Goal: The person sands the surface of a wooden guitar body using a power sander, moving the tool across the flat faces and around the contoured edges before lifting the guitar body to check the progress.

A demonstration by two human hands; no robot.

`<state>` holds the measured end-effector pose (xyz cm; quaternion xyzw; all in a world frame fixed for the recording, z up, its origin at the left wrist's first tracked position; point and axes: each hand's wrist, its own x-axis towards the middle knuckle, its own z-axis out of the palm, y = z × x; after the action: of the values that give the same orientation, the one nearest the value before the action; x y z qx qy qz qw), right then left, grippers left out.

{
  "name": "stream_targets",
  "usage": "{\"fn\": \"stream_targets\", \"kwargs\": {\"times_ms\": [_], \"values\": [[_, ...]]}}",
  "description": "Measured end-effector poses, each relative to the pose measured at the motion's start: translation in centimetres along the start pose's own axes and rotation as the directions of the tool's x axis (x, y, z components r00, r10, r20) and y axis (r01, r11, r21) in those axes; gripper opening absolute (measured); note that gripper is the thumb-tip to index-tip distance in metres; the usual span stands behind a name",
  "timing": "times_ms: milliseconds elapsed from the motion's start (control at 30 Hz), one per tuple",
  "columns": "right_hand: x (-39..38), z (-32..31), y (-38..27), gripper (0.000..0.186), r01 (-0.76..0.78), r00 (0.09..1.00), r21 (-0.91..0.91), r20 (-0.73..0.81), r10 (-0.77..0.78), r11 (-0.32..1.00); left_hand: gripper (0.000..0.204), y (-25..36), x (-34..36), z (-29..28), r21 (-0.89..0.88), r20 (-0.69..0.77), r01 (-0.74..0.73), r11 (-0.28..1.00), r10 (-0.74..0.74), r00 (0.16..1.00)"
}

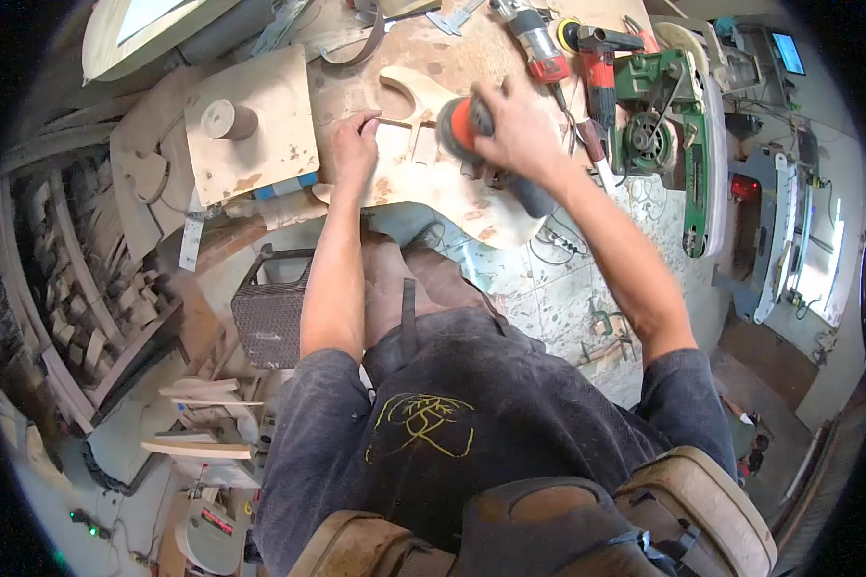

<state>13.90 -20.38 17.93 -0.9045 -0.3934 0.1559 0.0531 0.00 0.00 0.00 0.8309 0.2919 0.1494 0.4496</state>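
Centrally, a pale, curved wooden piece lies on the workbench, spreading between the fingers of the two hands and reaching below them toward the person's body. The right hand has its fingers and thumb clamped around an orange-and-black sander, whose round base stands on the wood just left of these fingers; its dark cylindrical part extends below them, beneath the wrist. The left hand shows fingers curled together at the upper left edge of the piece; whether they grip this edge cannot be told.

Left of the left fingers lies a square board bearing an upright wooden cylinder; above them rests a curved strip. Above the right fingers lies a power tool with a red end. To their right lies a red-and-black tool and, farther off, a green machine with a round, vented housing.
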Motion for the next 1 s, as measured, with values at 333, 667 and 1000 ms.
{"fn": "stream_targets", "kwargs": {"times_ms": [333, 667, 1000], "values": [[1.8, -0.5, -1.6, 0.065, -0.060, 0.997, 0.091, -0.051, 0.065, 0.994, 0.023, -0.9, 0.0, -0.4, -0.041, 0.035, 0.022, 0.999, -0.020, 0.999], [-2.6, 1.1, -5.1, 0.068, 0.111, 0.988, 0.044, 0.100, -0.115, 0.993, 0.023, -0.7, 0.4, -0.8, -0.090, 0.106, 0.125, 0.988, -0.115, 0.988], [-0.9, 0.6, -8.2, 0.071, 0.005, 0.993, 0.071, 0.116, -0.013, 0.997, 0.023, -1.7, 1.1, -1.2, -0.262, 0.258, 0.234, 0.936, -0.166, 0.952]]}}
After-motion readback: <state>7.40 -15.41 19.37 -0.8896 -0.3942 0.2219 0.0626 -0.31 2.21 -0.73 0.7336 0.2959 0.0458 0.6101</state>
